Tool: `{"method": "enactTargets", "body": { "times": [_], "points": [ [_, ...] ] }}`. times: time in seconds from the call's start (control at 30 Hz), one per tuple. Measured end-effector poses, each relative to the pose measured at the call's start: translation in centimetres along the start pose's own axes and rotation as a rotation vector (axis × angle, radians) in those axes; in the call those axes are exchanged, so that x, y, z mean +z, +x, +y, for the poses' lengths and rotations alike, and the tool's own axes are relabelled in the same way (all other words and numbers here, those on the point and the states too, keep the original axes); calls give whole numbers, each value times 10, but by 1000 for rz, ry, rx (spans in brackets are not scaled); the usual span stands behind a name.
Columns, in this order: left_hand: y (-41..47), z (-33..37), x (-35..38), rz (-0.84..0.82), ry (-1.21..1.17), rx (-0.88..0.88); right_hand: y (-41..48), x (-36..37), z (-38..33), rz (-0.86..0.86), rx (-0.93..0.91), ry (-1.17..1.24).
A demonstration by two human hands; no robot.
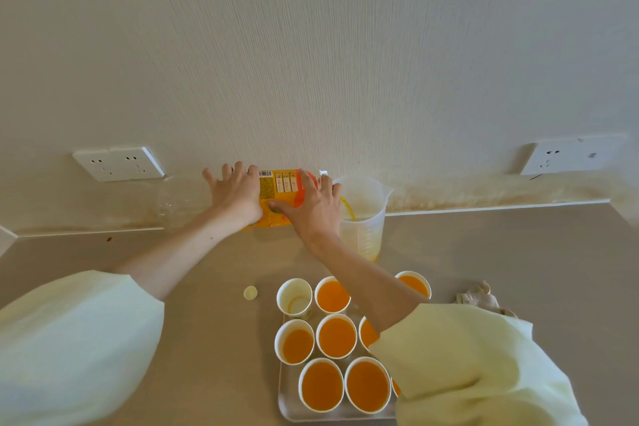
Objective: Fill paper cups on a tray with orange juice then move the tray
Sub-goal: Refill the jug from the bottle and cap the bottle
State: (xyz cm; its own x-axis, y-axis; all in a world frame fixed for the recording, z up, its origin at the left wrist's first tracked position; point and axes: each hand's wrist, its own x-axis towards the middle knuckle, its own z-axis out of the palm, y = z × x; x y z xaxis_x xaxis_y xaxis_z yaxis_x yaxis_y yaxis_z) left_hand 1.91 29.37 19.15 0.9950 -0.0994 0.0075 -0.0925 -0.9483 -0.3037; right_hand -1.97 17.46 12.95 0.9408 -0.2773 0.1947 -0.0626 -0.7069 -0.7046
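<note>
Back of bench (484,252), by the wall, right grip (314,207) wraps the juice carton (280,183) and left grip (235,194) seems flat-palmed on its base, steadying the tilt so juice streams into the measuring jug (363,218); tray (287,405) sits nearer, back-left paper cup (294,297) nearly empty.

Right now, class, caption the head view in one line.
Left hand and right hand tip a juice carton into the jug; one cup on the tray unfilled.

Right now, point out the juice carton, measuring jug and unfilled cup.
juice carton (277,186): head view, printed label.
measuring jug (366,233): head view, clear front wall.
unfilled cup (294,300): head view, inside bottom.
</note>
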Motion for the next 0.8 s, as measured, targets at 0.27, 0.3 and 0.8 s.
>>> {"method": "enactTargets", "body": {
  "times": [0.27,0.3,0.8],
  "points": [
    [1,1,0,9,15,1,0,0,0,15,1,3],
    [1,1,0,7,15,-1,0,0,-1,14,1,2],
    [2,2,-1,12,22,-2,0,-2,0,24,2,29]
  ]
}}
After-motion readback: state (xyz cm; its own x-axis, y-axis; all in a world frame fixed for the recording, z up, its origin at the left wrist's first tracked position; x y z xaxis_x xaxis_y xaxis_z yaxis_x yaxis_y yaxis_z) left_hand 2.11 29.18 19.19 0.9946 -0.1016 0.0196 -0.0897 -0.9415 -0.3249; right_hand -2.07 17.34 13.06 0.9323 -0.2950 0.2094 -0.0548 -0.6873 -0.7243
